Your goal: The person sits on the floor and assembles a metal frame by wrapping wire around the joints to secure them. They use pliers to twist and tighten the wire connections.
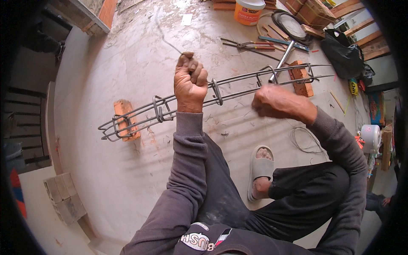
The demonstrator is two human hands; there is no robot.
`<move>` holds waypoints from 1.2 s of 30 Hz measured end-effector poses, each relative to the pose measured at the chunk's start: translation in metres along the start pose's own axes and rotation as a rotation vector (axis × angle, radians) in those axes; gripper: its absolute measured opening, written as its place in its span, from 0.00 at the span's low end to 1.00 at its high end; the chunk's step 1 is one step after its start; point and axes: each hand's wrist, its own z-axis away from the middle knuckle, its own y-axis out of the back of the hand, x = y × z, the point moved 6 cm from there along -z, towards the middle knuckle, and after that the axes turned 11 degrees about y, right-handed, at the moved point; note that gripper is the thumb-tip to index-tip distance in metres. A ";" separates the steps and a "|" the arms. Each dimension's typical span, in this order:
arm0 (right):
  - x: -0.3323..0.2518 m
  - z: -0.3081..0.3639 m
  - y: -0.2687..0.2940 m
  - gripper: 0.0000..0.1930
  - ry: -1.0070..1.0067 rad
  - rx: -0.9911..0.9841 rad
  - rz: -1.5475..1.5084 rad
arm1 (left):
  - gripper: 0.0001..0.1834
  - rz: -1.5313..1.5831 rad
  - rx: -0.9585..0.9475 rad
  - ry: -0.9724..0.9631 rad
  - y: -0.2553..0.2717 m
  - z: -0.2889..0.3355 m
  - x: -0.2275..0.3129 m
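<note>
My left hand [191, 80] is raised in a fist above the rebar cage, gripping a thin tie wire [163, 36] that runs up and away from the fingers. My right hand [282, 102] is closed too, over the near side of the cage's right half. It is a little blurred; what it holds, if anything, I cannot make out. The rebar cage [238, 79] of long bars and bent stirrups lies slanting across in front of me. An orange brick [127, 121] supports its left end and another brick [302, 80] its right end.
A metal tube [284, 57] leans by the cage's right part. Beyond lie long-handled pincers [248, 44], a wire coil [291, 25], a putty bucket [247, 12] and a black bag [342, 49]. Loose wire [304, 142] and snippets litter the floor near my sandalled foot [262, 170].
</note>
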 end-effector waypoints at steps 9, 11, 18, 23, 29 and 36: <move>-0.001 0.027 0.093 0.05 0.006 0.715 -0.244 | 0.10 -0.019 0.063 -0.094 0.011 -0.001 0.005; 0.015 0.039 0.084 0.03 -0.021 0.663 0.211 | 0.09 -0.086 0.022 -0.125 0.009 -0.003 0.012; 0.074 0.067 0.061 0.06 -0.087 0.893 -0.801 | 0.09 -0.160 0.154 -0.221 0.019 0.002 0.022; 0.071 0.059 0.043 0.05 -0.211 0.977 -1.243 | 0.14 -0.199 -0.019 -0.184 0.013 -0.005 0.009; 0.068 0.046 0.009 0.04 -0.418 0.890 -1.299 | 0.18 -0.254 -0.033 -0.136 -0.013 -0.003 -0.020; 0.058 0.019 -0.011 0.07 -0.515 0.763 -1.428 | 0.18 -0.556 -0.062 -0.042 -0.033 0.005 -0.097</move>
